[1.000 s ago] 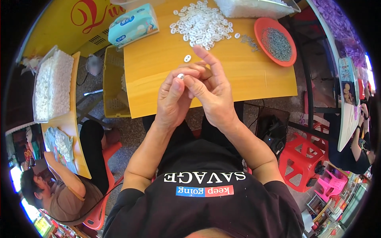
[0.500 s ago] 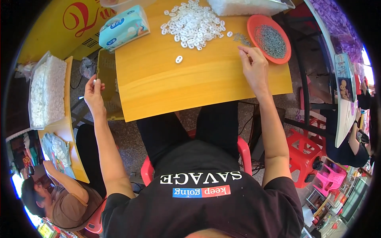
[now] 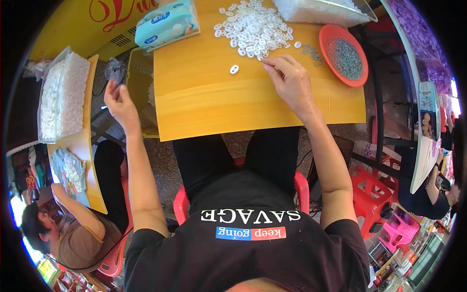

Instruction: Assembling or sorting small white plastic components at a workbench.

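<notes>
Surface (image 3: 204, 117): yellow wood-look, under pile. Clear tub (image 3: 350, 20): right of pile, far side. Pile (image 3: 253, 29): white two-holed pieces. Red dish (image 3: 335, 30), grey metal bits (image 3: 344, 58) inside: right of pile. Right hand (image 3: 292, 82): at pile's near edge, thumb and fingertips bent inward; can't tell if piece gripped. Left hand (image 3: 121, 104): well left of pile, loosely open, nothing visibly held. Lone piece (image 3: 234, 69): near side of pile. Clean pinch: probably edge piece, rim hold, neighbours undisturbed.

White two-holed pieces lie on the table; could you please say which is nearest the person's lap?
The lone piece left of the right hand, apart in front of the pile; the others lie farther back.
</notes>
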The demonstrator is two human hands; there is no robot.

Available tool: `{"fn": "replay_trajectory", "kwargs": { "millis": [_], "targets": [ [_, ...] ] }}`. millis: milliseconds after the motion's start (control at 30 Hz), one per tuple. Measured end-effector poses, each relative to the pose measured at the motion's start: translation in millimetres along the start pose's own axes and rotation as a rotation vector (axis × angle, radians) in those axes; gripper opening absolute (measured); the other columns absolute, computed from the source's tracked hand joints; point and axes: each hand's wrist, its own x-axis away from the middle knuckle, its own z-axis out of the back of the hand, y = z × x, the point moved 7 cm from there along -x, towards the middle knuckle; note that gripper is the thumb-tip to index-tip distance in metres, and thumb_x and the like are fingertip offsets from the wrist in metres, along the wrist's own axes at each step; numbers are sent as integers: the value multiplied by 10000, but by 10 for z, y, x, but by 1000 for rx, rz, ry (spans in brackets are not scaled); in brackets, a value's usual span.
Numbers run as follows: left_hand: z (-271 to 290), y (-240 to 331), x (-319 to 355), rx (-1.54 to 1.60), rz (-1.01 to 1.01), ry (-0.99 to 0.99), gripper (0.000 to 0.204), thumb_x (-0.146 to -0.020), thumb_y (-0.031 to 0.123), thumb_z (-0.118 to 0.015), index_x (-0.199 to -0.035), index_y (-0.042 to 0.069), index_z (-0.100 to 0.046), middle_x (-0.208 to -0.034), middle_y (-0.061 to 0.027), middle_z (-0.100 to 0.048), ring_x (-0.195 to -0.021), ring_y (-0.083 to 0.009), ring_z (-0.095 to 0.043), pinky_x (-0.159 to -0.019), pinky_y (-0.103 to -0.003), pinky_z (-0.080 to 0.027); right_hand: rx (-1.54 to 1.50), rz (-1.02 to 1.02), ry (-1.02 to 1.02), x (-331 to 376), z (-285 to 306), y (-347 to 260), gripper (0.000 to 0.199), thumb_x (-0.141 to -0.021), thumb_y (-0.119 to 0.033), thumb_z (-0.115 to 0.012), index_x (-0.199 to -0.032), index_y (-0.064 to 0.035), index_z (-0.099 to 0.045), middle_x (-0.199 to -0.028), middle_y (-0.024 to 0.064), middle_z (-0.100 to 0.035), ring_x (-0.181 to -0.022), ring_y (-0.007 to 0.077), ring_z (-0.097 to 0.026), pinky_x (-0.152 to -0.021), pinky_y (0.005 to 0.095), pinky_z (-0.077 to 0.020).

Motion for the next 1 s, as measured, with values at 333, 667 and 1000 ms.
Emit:
{"fn": "replay_trajectory", "kwargs": {
  "millis": [333, 667, 1000],
  "targets": [
    [-922, 1381, 820, 454, 71, -517, 258, -963, 23, -546, -1219, 19, -574, -1005, -59, -612, -843, -113, -590, -768, -239, -497, 95, -69, 85, -77, 47, 105, 86, -855, -143, -678, -904, -75, -696, -888, 110, -673, -758, 326, -655, -657, 394, -520],
    [-1403, 1503, 1223, 560, 86, -681, 229, -931, -7, -571, -1157, 0, -611, -929, -62, -621, -744, -105, -590, -664, -228, -487, 205, 65, -4, 48, -64, -42, 103, -857, -128, -672, -952, -113, -706, -879, 86, -639, -720, 306, -650, -613, 398, -512],
    [-1419, 1447, 1223, 495, 146, -693, 200, -937, 11, -571, -1127, -6, -632, -921, -55, -630, -714, -90, -579, -640, -226, -478, 136, -22, 24, 106, 20, 70, 102, -858, -170, -683, -923, -93, -700, -888, 89, -635, -733, 300, -650, -621, 402, -510]
  ]
}}
